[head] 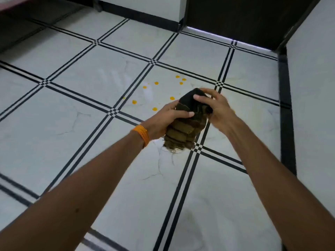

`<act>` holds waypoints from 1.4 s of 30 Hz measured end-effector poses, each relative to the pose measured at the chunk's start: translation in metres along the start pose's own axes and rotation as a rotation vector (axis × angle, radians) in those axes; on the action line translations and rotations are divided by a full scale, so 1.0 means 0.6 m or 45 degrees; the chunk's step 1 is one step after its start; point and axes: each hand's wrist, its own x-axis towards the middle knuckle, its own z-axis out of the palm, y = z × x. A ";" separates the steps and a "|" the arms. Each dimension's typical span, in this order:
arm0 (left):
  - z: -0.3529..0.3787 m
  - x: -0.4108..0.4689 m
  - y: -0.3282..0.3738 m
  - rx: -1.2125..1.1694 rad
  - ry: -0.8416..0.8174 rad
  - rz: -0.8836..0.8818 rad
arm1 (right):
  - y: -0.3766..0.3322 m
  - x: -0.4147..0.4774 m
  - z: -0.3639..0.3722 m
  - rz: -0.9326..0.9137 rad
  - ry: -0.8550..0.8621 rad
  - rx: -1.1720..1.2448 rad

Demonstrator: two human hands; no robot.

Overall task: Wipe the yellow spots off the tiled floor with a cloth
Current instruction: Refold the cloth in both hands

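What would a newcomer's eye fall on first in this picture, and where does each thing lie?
First, the left hand and right hand in mid-frame, both gripping a bunched brown striped cloth above the tiled floor. Then the yellow spots scattered on the white tile just beyond the cloth.

The floor (pixel 72 109) is made of big white tiles (pixel 226 196). Thin black lines (pixel 113 112) run between the tiles and cross at the corners. Small yellow spots (pixel 172 98) lie on the tile in the middle. They are round and sit apart from each other. Some are close to the black lines. Faint grey marks run through the white tiles.
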 end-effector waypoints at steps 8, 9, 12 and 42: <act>0.060 -0.175 0.258 -0.296 0.364 -0.154 | -0.212 -0.194 0.144 0.808 -0.043 0.372; 0.057 -0.200 0.288 -0.293 0.367 -0.158 | -0.245 -0.214 0.165 0.841 -0.091 0.364; 0.009 -0.274 0.399 -0.325 0.376 -0.124 | -0.356 -0.249 0.246 0.867 -0.220 0.312; -0.629 -0.298 0.510 0.235 -0.080 -0.649 | -0.294 -0.023 0.779 0.543 0.137 0.159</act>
